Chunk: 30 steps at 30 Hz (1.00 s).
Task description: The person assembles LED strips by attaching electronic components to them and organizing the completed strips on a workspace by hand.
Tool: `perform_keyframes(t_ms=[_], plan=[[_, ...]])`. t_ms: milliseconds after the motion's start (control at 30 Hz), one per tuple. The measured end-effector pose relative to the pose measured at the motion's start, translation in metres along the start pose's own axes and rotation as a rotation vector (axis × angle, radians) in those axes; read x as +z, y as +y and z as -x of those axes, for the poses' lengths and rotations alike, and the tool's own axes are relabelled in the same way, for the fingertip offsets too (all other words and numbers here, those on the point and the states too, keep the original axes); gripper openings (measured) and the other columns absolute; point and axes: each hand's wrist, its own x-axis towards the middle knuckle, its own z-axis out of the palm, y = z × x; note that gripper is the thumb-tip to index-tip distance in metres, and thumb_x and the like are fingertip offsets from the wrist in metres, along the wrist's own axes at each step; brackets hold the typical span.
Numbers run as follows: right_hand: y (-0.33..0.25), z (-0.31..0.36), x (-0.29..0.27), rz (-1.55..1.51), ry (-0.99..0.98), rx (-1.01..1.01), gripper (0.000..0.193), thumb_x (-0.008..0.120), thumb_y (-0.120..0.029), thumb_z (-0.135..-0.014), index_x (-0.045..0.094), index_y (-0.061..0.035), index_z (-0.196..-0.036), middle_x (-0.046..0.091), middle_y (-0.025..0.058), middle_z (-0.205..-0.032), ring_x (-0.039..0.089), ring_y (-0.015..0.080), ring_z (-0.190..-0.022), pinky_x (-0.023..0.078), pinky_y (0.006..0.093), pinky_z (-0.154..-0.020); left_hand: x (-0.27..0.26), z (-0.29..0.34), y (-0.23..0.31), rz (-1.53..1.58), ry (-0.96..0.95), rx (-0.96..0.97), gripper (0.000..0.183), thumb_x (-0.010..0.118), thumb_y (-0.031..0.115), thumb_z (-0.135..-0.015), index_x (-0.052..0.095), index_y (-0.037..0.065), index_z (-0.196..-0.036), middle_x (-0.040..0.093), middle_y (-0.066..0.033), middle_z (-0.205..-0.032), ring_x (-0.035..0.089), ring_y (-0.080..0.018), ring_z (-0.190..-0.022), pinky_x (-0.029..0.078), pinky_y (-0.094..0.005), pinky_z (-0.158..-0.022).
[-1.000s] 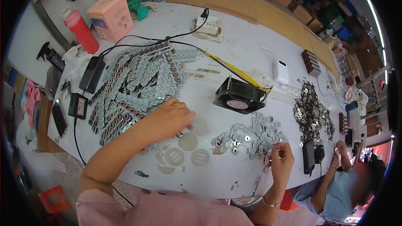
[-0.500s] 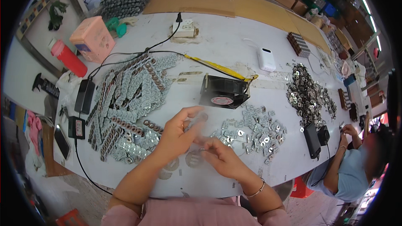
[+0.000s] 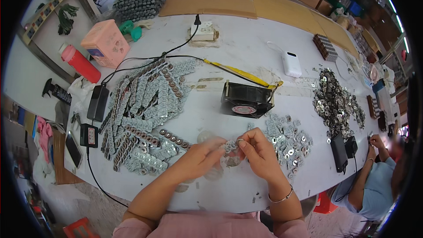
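Above the near middle of the white table, my two hands come close together. My left hand [image 3: 203,155], partly smeared by motion, has its fingers closed on a small grey metal piece [image 3: 230,146]. My right hand [image 3: 261,152], with a bracelet at its wrist, pinches a small round metal part [image 3: 239,141] between thumb and forefinger, right beside that piece. Just beyond my right hand lies a loose pile of small silvery metal pieces [image 3: 293,143]. Left of my hands, grey strips [image 3: 154,99] set with round brownish parts are heaped.
A black fan [image 3: 246,100] with a yellow-wrapped cable stands beyond my hands. To the right are a pile of small dark metal parts [image 3: 337,105], black adapters [image 3: 339,152] and a white power bank [image 3: 291,64]. A co-worker [image 3: 370,185] sits at the right edge. A red bottle [image 3: 81,64] stands far left.
My hands have come closer together, the left moving lower and to the right, the right rising. The small grey piece now shows between them. The whole view has shifted slightly.
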Motion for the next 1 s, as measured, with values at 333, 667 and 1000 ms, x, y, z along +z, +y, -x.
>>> perform_keyframes(t_ms=[333, 667, 1000], plan=[[0.002, 0.009, 0.001, -0.24, -0.028, 0.171, 0.008, 0.06, -0.006, -0.094, 0.055, -0.0027, -0.1, 0.063, 0.0023, -0.085, 0.058, 0.0058, -0.064, 0.047, 0.0215, -0.051, -0.013, 0.001, -0.006, 0.236, 0.015, 0.025, 0.018, 0.07, 0.011, -0.089, 0.07, 0.003, -0.105, 0.072, -0.0034, -0.087, 0.065, -0.0063, -0.079, 0.053, -0.023, -0.069], [-0.002, 0.012, 0.002, -0.099, -0.15, 0.22, 0.013, 0.056, -0.008, -0.098, 0.056, 0.0025, -0.104, 0.07, 0.0128, -0.085, 0.071, 0.0161, -0.075, 0.053, 0.0222, -0.048, -0.024, 0.0, -0.022, 0.038, 0.016, 0.146, 0.021, 0.077, 0.017, -0.083, 0.072, 0.008, -0.101, 0.072, -0.0022, -0.086, 0.064, -0.0069, -0.08, 0.05, -0.0242, -0.069], [-0.007, 0.01, 0.003, 0.098, -0.236, 0.205, 0.027, 0.048, -0.005, -0.096, 0.062, -0.0027, -0.119, 0.071, 0.0075, -0.083, 0.065, 0.0112, -0.06, 0.053, 0.0246, -0.052, -0.017, -0.001, -0.023, 0.202, -0.01, -0.038, 0.018, 0.076, 0.012, -0.083, 0.069, 0.005, -0.098, 0.07, -0.0017, -0.081, 0.063, -0.0075, -0.069, 0.048, -0.0222, -0.059]])
